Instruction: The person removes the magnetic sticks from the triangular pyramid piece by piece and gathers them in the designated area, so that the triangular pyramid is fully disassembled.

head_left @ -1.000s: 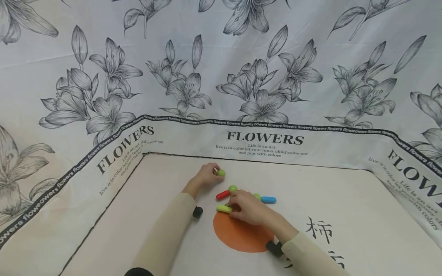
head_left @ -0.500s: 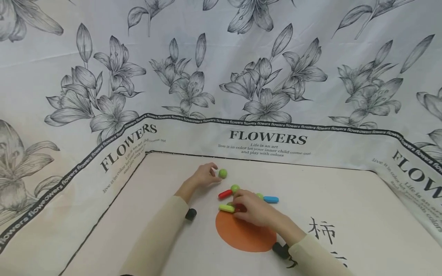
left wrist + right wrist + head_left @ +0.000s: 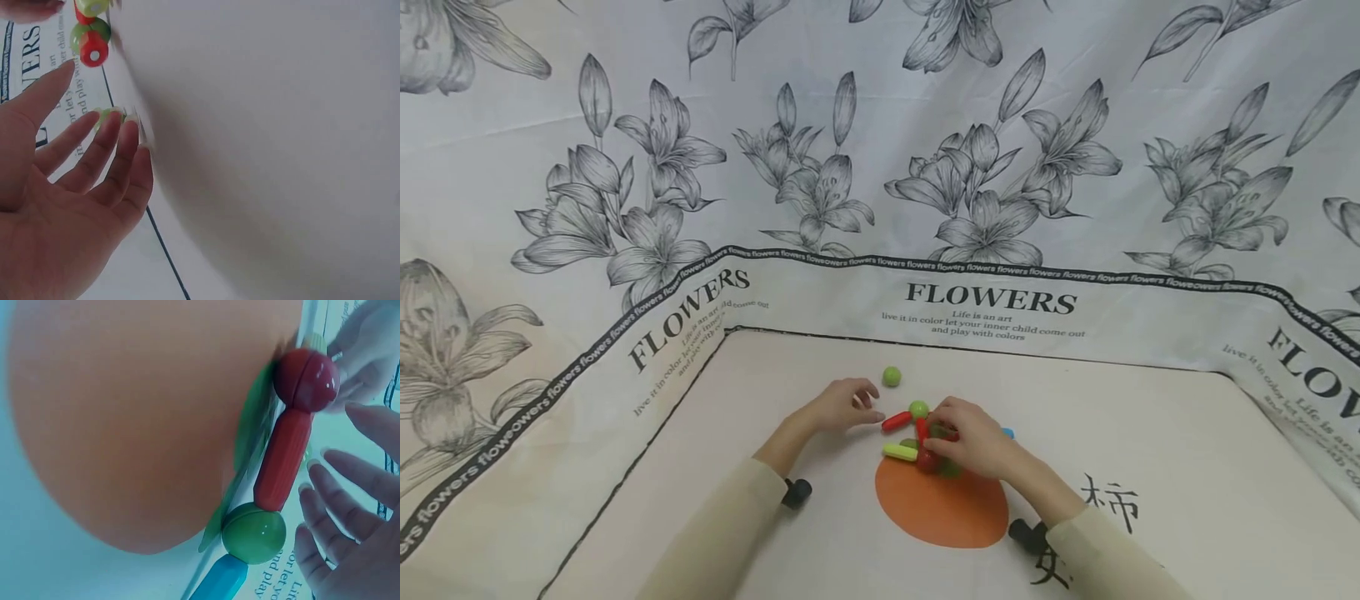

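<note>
Two hands are working mid-mat: I'm holding the right hand (image 3: 973, 437) loosely curled over the rod-and-ball cluster (image 3: 925, 437), left hand (image 3: 842, 406) fingers relaxed, empty. Loose green ball (image 3: 891, 377) (far edge) could roll if I'm bumping it.

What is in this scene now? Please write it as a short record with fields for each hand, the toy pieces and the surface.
left hand: left hand, fingers straight, holds nothing, beside the red stick
right hand: right hand, over the joined pieces; the grip itself is hidden
joined pieces: red ball, red rod, green ball and blue stick in one chain
loose piece: lone green ball, apart from both hands
other: yellow-green stick
surface: cream cloth with orange circle
</note>
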`<action>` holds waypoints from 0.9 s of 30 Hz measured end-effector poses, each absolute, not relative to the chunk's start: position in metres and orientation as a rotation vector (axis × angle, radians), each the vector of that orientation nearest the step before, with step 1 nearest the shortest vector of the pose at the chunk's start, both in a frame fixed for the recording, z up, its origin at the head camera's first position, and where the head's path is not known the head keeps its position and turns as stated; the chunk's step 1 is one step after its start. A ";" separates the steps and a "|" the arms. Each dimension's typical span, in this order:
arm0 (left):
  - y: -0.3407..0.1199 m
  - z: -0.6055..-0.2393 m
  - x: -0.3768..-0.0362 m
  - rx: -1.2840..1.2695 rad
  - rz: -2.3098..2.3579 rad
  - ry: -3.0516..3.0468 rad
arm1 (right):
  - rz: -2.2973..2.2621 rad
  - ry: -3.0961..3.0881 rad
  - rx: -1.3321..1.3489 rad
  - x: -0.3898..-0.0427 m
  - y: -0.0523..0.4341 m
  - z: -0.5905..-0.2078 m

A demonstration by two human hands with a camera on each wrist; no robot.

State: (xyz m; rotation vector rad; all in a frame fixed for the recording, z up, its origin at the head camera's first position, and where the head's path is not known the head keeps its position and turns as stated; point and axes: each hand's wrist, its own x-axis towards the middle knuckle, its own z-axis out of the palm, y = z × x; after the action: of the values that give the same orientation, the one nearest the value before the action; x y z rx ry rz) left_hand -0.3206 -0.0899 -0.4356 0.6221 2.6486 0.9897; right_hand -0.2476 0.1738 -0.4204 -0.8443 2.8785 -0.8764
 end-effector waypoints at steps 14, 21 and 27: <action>-0.077 -0.442 -0.303 0.620 1.060 2.580 | -0.993 2.872 -0.524 -0.291 0.166 -0.424; -0.072 -0.440 -0.305 0.626 1.025 2.579 | -0.996 2.791 -0.519 -0.301 0.164 -0.430; -0.068 -0.439 -0.307 0.651 1.006 2.589 | -0.995 2.765 -0.513 -0.302 0.164 -0.427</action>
State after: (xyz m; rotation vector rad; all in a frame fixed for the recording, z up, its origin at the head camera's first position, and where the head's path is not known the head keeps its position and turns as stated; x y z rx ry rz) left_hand -0.3067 -0.0676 -0.4387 0.6511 2.5889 1.0063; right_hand -0.3022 0.1639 -0.4273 -0.5135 2.7654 -0.9948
